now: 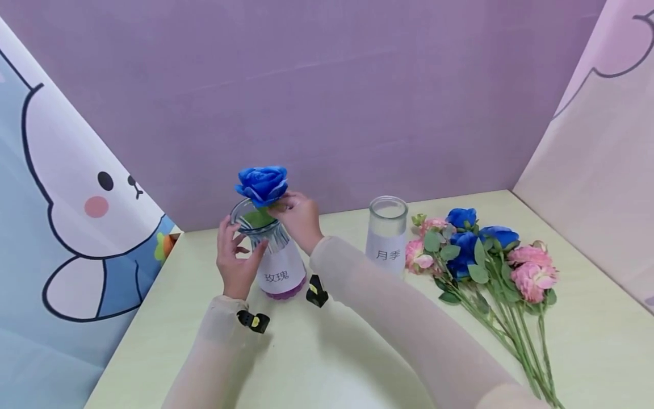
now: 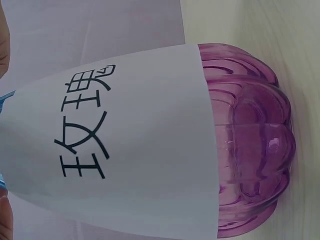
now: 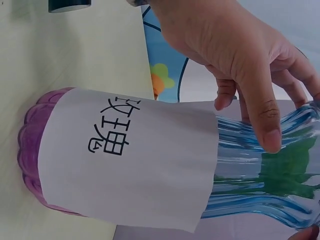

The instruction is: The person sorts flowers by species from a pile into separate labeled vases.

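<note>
A blue rose point(image 1: 261, 184) stands over the mouth of a fluted glass vase point(image 1: 287, 293), its green leaf point(image 3: 287, 167) showing through the bluish neck. Just under the bloom, my right hand point(image 1: 298, 218) pinches the rose at the vase rim. My left hand point(image 1: 237, 262) grips the vase neck from the left, thumb in front. Around the vase wraps a white paper label point(image 2: 140, 140) with black characters; below it the purple base point(image 2: 255, 130) rests on the table. In the right wrist view the left hand's thumb lies against the glass.
To the right is a second clear glass vase point(image 1: 388, 209) with its own paper label. Beyond it several blue roses point(image 1: 462, 253) and pink flowers point(image 1: 533, 278) lie on the pale table point(image 1: 587, 341), stems toward me. A purple wall point(image 1: 347, 102) closes the back.
</note>
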A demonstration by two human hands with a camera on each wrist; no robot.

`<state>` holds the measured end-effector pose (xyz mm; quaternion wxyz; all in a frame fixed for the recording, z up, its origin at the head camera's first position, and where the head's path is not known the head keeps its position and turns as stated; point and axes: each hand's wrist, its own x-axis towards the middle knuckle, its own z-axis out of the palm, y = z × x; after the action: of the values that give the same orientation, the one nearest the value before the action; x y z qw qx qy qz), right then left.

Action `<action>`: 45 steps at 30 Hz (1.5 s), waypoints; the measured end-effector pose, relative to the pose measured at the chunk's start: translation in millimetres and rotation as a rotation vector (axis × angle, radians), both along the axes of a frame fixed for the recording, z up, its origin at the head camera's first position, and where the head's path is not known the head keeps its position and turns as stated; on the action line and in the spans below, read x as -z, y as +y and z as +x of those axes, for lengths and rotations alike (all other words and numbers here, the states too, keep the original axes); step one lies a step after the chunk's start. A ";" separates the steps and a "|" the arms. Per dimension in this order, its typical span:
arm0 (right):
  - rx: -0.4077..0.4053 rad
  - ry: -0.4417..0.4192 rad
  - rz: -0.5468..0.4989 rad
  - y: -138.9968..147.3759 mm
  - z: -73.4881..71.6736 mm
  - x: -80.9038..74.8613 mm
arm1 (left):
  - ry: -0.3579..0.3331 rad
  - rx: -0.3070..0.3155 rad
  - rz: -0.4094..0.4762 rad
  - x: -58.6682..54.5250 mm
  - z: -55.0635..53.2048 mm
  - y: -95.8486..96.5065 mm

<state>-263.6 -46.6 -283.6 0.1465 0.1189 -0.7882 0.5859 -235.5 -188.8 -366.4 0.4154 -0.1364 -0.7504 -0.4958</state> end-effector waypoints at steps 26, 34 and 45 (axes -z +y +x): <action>-0.481 -0.253 0.321 135.1 52.5 77.6 | 0.077 0.031 -0.023 4.2 -5.0 2.5; -0.529 -0.381 0.471 217.8 57.5 94.9 | 0.091 0.023 -0.017 2.6 -5.4 -1.0; -0.307 -0.298 0.465 310.3 90.1 89.5 | 0.083 0.010 -0.023 -0.3 -3.7 -1.7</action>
<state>-173.5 263.7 -373.1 -0.0919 0.1794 -0.8866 0.4162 -239.2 -190.5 -366.1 0.4419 -0.1654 -0.7374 -0.4833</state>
